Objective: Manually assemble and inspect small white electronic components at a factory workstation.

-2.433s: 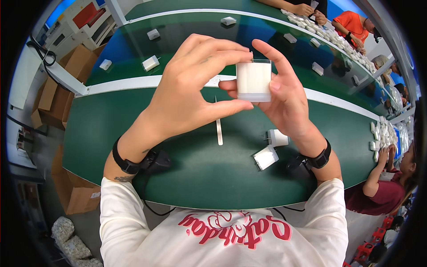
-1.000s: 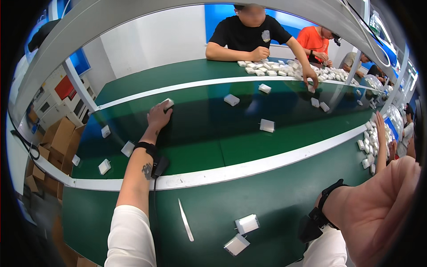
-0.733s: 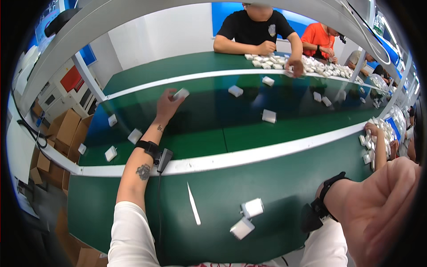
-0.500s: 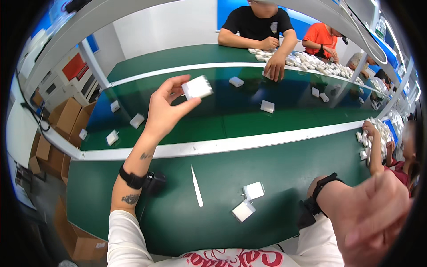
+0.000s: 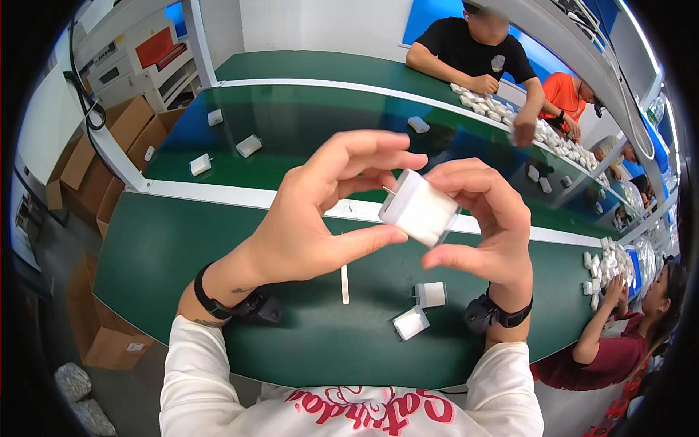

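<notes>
Raised above the bench, a white plug charger (image 5: pixel 421 211) with metal prongs and a clear cover is between my two hands. My left hand (image 5: pixel 313 211) curls around its prong end, the thumb along the lower edge. My right hand (image 5: pixel 495 218) pinches the other end between fingers and thumb. Two more white chargers lie close together on the green bench below: one charger (image 5: pixel 432 294) and a tilted charger (image 5: pixel 411 323) just nearer to me. Slim white tweezers (image 5: pixel 345 284) lie left of them, their upper part hidden behind my left hand.
Past a white rail (image 5: pixel 218 193), a dark green belt (image 5: pixel 291 131) carries several scattered chargers. Co-workers sit across and at the right beside heaps of chargers (image 5: pixel 608 266). Cardboard boxes (image 5: pixel 109 331) stand on the floor at left. Metal posts rise at both sides.
My left hand has brought the charger nearer and to the right. My right hand has come up from the lower right and taken hold of it. The view has shifted.
</notes>
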Motion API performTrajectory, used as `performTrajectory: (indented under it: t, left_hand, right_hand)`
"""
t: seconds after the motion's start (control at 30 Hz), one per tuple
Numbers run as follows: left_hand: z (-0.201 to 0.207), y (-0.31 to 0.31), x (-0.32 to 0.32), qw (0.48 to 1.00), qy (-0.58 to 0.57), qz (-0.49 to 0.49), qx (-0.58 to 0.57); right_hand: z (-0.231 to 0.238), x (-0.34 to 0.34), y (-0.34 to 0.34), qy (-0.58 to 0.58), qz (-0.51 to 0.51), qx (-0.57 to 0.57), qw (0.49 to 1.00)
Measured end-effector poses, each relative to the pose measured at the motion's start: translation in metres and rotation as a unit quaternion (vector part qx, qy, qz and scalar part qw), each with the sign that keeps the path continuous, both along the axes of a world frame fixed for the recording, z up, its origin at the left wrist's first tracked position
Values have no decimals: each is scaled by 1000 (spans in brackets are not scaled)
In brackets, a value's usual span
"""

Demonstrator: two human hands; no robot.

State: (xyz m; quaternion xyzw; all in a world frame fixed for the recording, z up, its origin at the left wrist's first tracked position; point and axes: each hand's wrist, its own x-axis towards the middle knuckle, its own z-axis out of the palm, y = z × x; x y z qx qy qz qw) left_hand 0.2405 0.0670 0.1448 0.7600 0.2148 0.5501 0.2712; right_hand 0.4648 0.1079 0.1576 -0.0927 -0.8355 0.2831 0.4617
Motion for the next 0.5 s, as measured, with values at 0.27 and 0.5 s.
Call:
performTrajectory:
  t: [0.27,0.5]
  left_hand:
    - [-5,5,-10,994,16,-81,-74]
    - [-7,9,-2,996,67,48,31]
  right_hand:
    - [-14,-4,4,-24,63,-149,987]
    - [-19,-8,7,50,-31,-41,997]
